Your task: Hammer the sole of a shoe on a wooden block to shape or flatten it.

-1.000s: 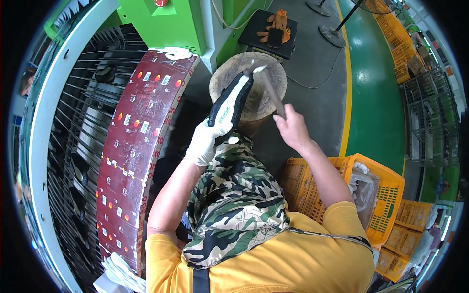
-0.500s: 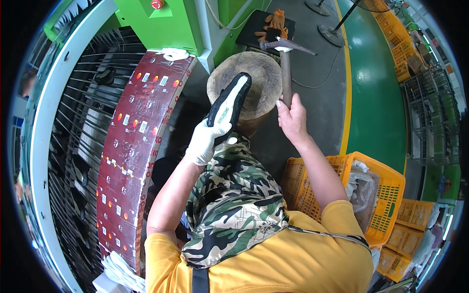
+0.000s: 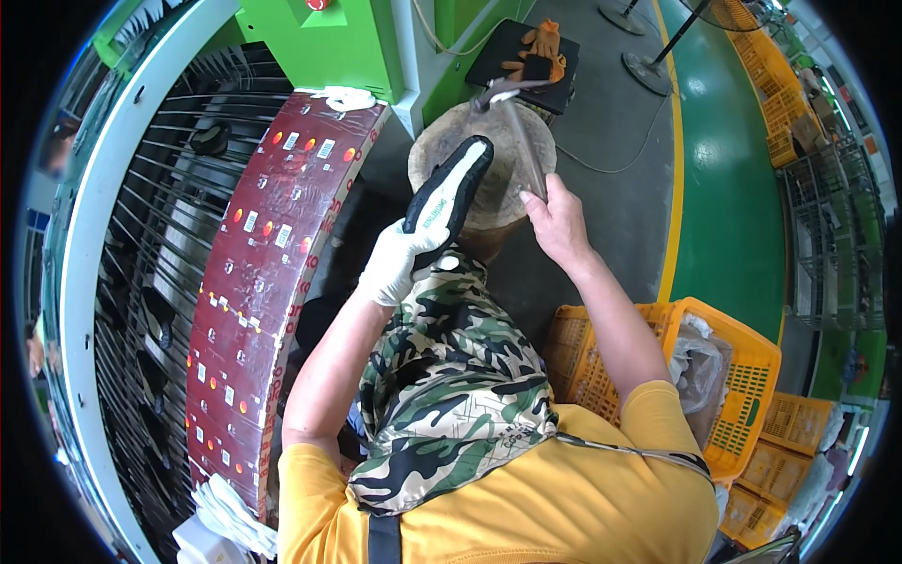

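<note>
My left hand, in a white glove, grips a black shoe upper with a pale strip along its upturned bottom. The shoe upper is tilted over the round top of a wooden stump; whether it touches the wood I cannot tell. Bare and closed, my right hand holds a hammer by the lower end of its wooden handle. The slightly blurred hammer head hovers over the far edge of the stump, apart from the shoe upper.
A long dark-red covered ledge runs along my left, beside a rack of metal rods carrying black shoe uppers. At my right stands an orange crate with plastic bags. Beyond the stump, orange gloves lie on a black stool.
The hammer has swung left, from beside the stump to above it, as my right hand moved slightly left. My left hand keeps its grip on the shoe upper.
</note>
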`<state>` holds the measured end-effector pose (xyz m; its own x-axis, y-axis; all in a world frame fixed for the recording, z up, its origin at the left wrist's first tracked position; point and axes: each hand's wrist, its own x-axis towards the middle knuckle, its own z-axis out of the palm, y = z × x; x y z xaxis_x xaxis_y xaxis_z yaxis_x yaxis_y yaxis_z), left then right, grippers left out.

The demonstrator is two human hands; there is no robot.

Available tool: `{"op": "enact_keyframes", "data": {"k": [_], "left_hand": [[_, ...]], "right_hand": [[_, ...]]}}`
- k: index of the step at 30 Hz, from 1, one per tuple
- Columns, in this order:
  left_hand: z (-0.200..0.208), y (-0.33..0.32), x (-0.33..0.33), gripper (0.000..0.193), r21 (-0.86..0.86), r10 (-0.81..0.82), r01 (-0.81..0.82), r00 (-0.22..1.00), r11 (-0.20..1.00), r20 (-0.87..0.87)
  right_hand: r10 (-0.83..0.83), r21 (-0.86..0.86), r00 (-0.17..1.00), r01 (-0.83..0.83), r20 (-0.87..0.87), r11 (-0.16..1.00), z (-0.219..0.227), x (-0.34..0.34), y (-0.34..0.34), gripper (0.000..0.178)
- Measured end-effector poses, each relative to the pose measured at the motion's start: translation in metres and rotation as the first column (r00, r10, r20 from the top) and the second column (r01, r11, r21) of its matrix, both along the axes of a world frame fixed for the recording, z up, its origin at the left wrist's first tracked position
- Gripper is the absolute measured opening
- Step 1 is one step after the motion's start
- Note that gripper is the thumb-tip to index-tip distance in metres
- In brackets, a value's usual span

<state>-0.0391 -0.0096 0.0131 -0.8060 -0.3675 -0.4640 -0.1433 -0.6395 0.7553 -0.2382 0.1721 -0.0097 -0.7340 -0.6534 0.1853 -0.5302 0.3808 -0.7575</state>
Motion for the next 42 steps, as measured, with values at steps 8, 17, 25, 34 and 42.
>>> {"op": "enact_keyframes", "data": {"k": [8, 17, 25, 34, 42], "left_hand": [[-0.007, -0.009, 0.0, 0.032, 0.02, -0.002, 0.002, 1.0, 1.0, -0.006], [-0.008, -0.02, 0.002, 0.031, 0.039, -0.03, 0.03, 1.0, 0.999, -0.008], [-0.009, -0.018, -0.005, 0.033, 0.02, 0.018, -0.018, 0.999, 1.0, -0.027], [-0.022, -0.021, -0.002, 0.034, 0.001, 0.022, -0.022, 1.0, 1.0, -0.014], [-0.027, -0.031, -0.005, 0.032, 0.016, 0.033, -0.032, 0.999, 0.999, -0.025]], "right_hand": [[0.046, 0.016, 0.997, -0.046, -0.061, 0.999, -0.001, 0.014, 0.003, 0.025], [0.03, -0.013, 1.0, -0.03, 0.002, 0.999, -0.01, 0.019, 0.01, 0.025], [0.117, 0.103, 0.977, -0.1, -0.175, 0.99, -0.027, 0.042, 0.032, 0.021], [0.022, -0.17, 0.997, -0.035, -0.076, 0.985, -0.033, 0.045, 0.028, 0.021], [-0.019, -0.29, 0.999, 0.011, -0.026, 0.957, -0.026, 0.051, 0.018, 0.027]]}}
